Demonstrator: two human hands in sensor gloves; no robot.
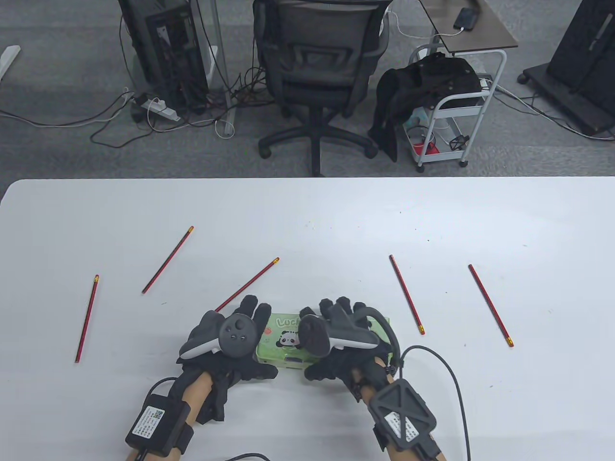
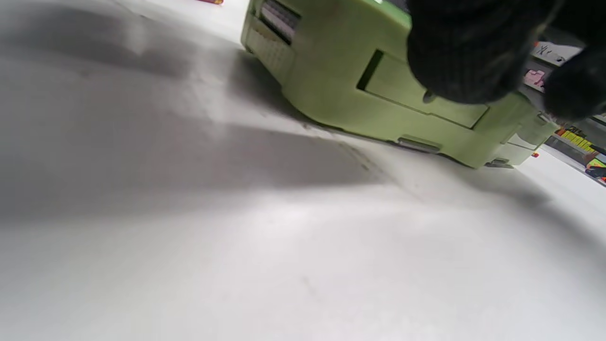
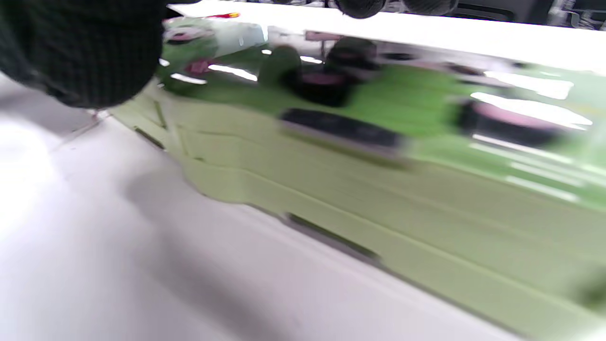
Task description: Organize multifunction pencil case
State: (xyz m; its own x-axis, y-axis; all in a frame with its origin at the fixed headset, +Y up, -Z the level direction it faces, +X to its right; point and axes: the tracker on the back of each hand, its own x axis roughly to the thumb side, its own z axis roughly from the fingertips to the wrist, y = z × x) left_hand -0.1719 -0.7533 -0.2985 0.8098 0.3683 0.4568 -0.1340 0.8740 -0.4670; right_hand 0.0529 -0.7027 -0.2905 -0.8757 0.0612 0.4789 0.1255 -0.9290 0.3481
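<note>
In the table view, nearest us, our two gloved hands come in from the bottom edge onto the white table [image 1: 307, 216]. Between them lies the green pencil case [image 1: 281, 343], its closed lid printed with a panda. Our left hand [image 1: 230, 343] wraps the case's left end, fingers curled over the far edge and thumb on the near side. Our right hand [image 1: 336, 341] clamps the right end the same way. Five red pencils lie scattered: the far-left pencil [image 1: 87, 319] and the second pencil [image 1: 167, 260] well apart from the case, the middle pencil [image 1: 254, 285] with its lower end hidden behind our left fingers, and the fourth pencil [image 1: 406, 294] and fifth pencil [image 1: 490, 305] off to the right.

In the left wrist view, a dark fingertip [image 2: 464, 52] presses on the case's pale green side wall [image 2: 341, 80], which rests on the table.

In the right wrist view, blurred, a gloved finger [image 3: 80, 47] sits at the case's corner, beside the glossy lid [image 3: 378, 99].
</note>
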